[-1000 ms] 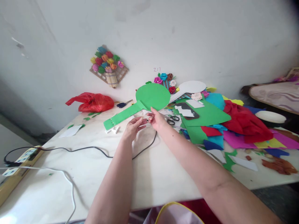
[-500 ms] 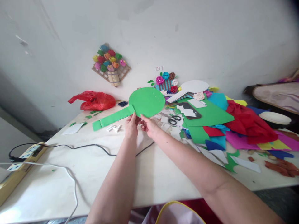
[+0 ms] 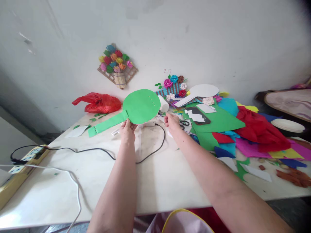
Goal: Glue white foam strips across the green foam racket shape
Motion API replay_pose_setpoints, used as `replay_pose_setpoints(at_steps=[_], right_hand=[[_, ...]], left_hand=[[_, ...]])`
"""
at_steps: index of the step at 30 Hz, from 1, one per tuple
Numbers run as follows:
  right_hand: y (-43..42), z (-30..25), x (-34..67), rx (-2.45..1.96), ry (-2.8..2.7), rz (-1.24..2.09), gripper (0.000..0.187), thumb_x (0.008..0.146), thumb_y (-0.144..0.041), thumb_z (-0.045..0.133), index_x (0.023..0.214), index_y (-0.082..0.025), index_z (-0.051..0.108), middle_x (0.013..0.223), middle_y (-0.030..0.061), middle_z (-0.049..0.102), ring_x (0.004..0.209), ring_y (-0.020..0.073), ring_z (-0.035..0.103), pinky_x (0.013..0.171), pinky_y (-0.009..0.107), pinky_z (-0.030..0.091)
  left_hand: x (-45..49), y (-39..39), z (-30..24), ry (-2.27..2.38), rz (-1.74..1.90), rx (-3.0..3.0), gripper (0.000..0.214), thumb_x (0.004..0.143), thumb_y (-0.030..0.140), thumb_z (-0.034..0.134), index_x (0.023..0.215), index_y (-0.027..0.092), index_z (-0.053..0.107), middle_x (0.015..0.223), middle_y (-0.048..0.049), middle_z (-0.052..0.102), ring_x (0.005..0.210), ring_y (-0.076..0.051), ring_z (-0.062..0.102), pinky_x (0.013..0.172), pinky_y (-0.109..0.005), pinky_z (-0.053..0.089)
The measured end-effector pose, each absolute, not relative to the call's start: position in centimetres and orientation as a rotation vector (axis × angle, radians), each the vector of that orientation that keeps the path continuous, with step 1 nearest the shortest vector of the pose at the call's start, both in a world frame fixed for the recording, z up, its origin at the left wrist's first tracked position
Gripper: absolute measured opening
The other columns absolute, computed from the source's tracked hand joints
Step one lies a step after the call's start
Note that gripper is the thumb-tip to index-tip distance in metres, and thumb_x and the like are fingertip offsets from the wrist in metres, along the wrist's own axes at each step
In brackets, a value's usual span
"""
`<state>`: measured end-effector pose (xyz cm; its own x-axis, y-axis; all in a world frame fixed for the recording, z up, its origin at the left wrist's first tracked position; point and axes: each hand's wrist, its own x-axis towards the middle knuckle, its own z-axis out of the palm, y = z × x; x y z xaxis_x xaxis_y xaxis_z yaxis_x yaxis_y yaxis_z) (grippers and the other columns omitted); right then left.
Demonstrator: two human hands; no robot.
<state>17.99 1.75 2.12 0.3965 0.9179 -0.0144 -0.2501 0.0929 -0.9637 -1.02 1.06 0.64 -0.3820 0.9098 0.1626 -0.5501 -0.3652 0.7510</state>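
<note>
A green paddle-shaped cutout point(image 3: 142, 106), with a round head and a long handle strip, is held up in front of me. My left hand point(image 3: 128, 129) pinches it at the lower edge where strip and disc meet. Small holes or slits show near the disc's upper right edge and at the strip's far end. My right hand point(image 3: 172, 123) is apart from the cutout, to its right, its fingers curled closed over the scraps; whatever they hold is hidden. Beside the disc stands a white roll point(image 3: 163, 104). White sticks point(image 3: 116, 132) lie left of my left hand.
Black scissors point(image 3: 184, 123), a phone point(image 3: 198, 116) under white scraps, and a white paddle shape point(image 3: 204, 90) lie right. A red plastic bag point(image 3: 99, 103) sits at the back left. A black cord point(image 3: 93, 149) crosses the table from a power strip point(image 3: 25, 168).
My right hand has let go of the green cutout and moved right, now closed near the scissors. My left hand has carried the cutout slightly left, uncovering the white roll and more black cord.
</note>
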Motion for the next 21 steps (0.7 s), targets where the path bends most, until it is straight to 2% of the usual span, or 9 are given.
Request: replay_pose_setpoints(at_steps=[3,6,12,15,19,21], right_hand=[[2.2,1.4,18.3,-1.278,-0.975,0.776,0.03,0.074,-0.028,0.048,0.046,-0.019,0.041,0.035,-0.005,0.038,0.032,0.0068,0.035,0.033,0.019,0.025],[2.5,0.6,18.0,-1.358,-1.286,0.581,0.035,0.076,-0.036,0.046,0.046,-0.018,0.046,0.039,-0.0028,0.044,0.038,0.0083,0.041,0.039,0.019,0.03],[2.2,-0.6,16.2,-1.297,-1.753,0.557,0.025,0.079,-0.027,0.045,0.061,-0.017,0.06,0.054,-0.0008,0.06,0.045,0.0087,0.049,0.05,0.021,0.037],[1.4,-0.4,15.5,-1.331,-1.863,0.475,0.025,0.076,-0.033,0.051,0.06,-0.018,0.062,0.057,-0.0003,0.061,0.05,0.0102,0.052,0.053,0.022,0.036],[0.4,0.7,14.5,-1.496,-1.93,0.126,0.038,0.075,-0.05,0.05,0.059,-0.018,0.063,0.065,0.005,0.063,0.067,0.0164,0.056,0.06,0.025,0.036],[0.3,1.1,14.0,-1.492,-2.009,-0.073,0.036,0.078,-0.047,0.046,0.07,-0.017,0.065,0.078,0.0085,0.064,0.081,0.0199,0.055,0.068,0.028,0.036]], left_hand=[[-1.2,1.4,0.6,0.77,1.928,0.664,0.024,0.065,0.032,0.064,0.069,0.016,0.047,0.055,0.0024,0.058,0.052,-0.011,0.057,0.061,-0.03,0.049],[-1.8,1.5,0.8,0.796,1.977,0.594,0.019,0.068,0.029,0.062,0.069,0.016,0.047,0.053,0.003,0.057,0.051,-0.01,0.057,0.061,-0.029,0.049],[-2.3,1.4,1.0,0.818,2.035,0.526,0.015,0.072,0.027,0.058,0.071,0.016,0.048,0.056,0.0014,0.058,0.055,-0.01,0.058,0.064,-0.029,0.049],[-2.0,1.5,0.8,0.822,2.017,0.548,0.017,0.071,0.029,0.059,0.072,0.016,0.047,0.057,0.001,0.058,0.055,-0.01,0.057,0.063,-0.028,0.049],[-2.2,1.8,0.8,0.861,2.005,0.459,0.01,0.076,0.024,0.053,0.073,0.016,0.046,0.057,0.0016,0.056,0.053,-0.009,0.056,0.061,-0.027,0.049],[-2.7,2.0,1.1,0.917,2.008,0.377,0.006,0.078,0.021,0.05,0.075,0.017,0.046,0.058,0.002,0.055,0.051,-0.008,0.054,0.06,-0.025,0.049]])
